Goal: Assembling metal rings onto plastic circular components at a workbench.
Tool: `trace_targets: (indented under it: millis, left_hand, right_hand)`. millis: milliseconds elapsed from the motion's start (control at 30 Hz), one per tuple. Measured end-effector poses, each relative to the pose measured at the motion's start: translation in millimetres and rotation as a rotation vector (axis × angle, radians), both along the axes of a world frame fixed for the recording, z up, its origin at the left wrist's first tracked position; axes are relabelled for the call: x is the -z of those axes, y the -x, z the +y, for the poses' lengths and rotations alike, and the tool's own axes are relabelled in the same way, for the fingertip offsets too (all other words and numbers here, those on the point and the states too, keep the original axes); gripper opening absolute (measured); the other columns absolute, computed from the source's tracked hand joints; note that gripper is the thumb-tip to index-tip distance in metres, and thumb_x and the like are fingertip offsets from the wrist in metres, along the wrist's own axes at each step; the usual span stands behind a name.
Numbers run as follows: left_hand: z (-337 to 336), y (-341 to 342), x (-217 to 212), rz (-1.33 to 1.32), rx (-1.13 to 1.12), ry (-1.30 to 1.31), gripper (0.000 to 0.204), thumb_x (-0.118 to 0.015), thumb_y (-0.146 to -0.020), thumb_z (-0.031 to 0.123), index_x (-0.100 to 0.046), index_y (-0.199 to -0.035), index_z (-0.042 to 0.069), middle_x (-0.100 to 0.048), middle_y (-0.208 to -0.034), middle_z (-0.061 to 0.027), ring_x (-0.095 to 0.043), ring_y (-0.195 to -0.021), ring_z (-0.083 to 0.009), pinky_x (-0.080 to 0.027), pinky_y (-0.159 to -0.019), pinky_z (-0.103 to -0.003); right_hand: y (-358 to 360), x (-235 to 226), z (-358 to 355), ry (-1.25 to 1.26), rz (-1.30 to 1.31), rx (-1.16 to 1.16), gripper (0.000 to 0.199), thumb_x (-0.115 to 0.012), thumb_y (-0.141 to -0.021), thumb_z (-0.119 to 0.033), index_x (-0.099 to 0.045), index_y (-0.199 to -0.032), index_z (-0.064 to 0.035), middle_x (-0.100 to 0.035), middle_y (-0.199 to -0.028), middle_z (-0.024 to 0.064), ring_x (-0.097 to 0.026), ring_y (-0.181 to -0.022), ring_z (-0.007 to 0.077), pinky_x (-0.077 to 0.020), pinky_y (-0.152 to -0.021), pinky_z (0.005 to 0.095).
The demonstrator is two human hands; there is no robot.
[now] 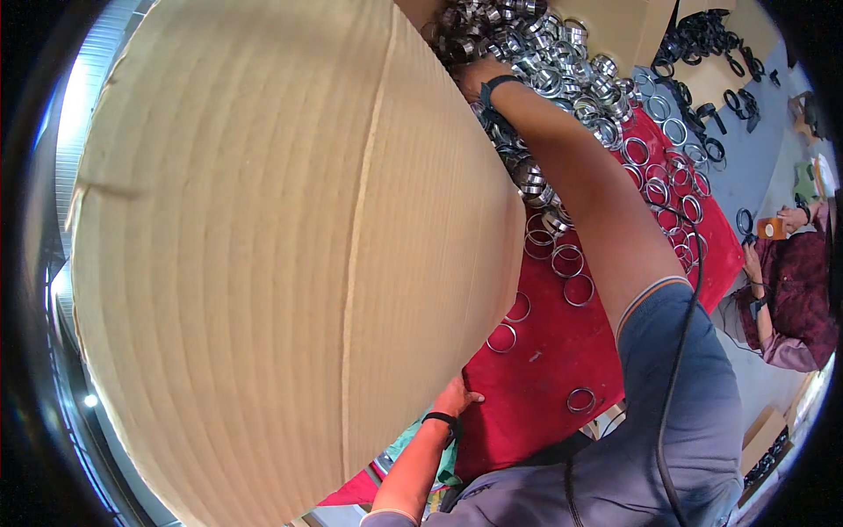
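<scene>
A large cardboard box [246, 237] fills the left half of the head view, tilted, one broad side toward me. My left hand [453, 397] is at its lower right edge, thumb sticking out over the red cloth [553, 369], its other fingers hidden by the box. Up at the box's far edge, my right hand [482, 75] closes against the cardboard; its fingertips do not show. Right beside that hand lies a heap of shiny metal rings [562, 66]. Some loose rings [567, 260] are spread over the cloth beneath my right forearm.
Black rings [702, 39] lie on cardboard at the upper right, by a grey surface [746, 167]. A co-worker in a dark red top [795, 281] has hands near a small orange box [772, 228]. A black cable [680, 369] runs along my right sleeve.
</scene>
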State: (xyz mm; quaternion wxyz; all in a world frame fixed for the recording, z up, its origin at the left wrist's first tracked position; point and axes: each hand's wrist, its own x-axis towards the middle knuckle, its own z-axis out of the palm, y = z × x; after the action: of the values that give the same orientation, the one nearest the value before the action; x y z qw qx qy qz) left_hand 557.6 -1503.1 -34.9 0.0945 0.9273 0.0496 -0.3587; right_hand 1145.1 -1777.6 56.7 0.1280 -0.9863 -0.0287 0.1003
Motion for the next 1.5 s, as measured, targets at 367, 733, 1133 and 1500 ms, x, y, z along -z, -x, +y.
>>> trace_targets:
  millis: [367, 733, 1133, 1500]
  left_hand:
    - [-3.5, -0.6, -1.2, -0.064, 0.047, 0.032, 0.152, -0.106, -0.048, 0.047, -0.025, -0.171, 0.010, -0.039, -0.155, -0.0373, -0.039, -0.147, -0.0558, -0.034, -0.123, -0.063]
    - [-6.7, -6.6, -4.9, -0.092, 0.081, -0.007, 0.151, -0.106, -0.046, 0.048, -0.029, -0.170, 0.011, -0.042, -0.155, -0.0331, -0.041, -0.146, -0.0514, -0.035, -0.122, -0.059]
    - [-2.5, -1.7, 2.5, -0.048, -0.003, 0.060, 0.158, -0.107, -0.045, 0.047, -0.020, -0.173, 0.016, -0.031, -0.161, -0.0362, -0.027, -0.154, -0.0571, -0.030, -0.126, -0.068]
    - [12.8, -2.3, 2.1, -0.036, -0.023, 0.088, 0.160, -0.107, -0.045, 0.048, -0.016, -0.174, 0.020, 0.001, -0.174, -0.0380, -0.003, -0.162, -0.0573, -0.028, -0.126, -0.069]
  right_hand:
    - [-24.4, 24.8, -28.9, -0.113, 0.284, -0.006, 0.077, -0.061, -0.091, -0.058, -0.057, -0.157, -0.0192, -0.057, -0.160, 0.0143, -0.057, -0.144, 0.0371, -0.0441, -0.119, 0.0576]
    - [-48.9, 97.7, -68.4, 0.135, 0.243, -0.490, 0.046, -0.055, -0.101, -0.043, -0.071, -0.131, -0.0121, -0.075, -0.116, 0.0105, -0.068, -0.095, 0.0286, -0.0532, -0.087, 0.0478]
    - [25.7, 51.7, -81.5, 0.238, 0.494, -0.536, 0.072, -0.062, -0.086, -0.053, -0.067, -0.145, -0.0117, -0.059, -0.158, 0.0176, -0.056, -0.143, 0.0356, -0.0424, -0.118, 0.0532]
    - [117.7, 35.1, -106.2, 0.065, 0.416, -0.308, 0.092, -0.068, -0.076, -0.040, -0.052, -0.159, -0.0033, -0.060, -0.153, 0.0251, -0.059, -0.141, 0.0387, -0.0470, -0.118, 0.0449]
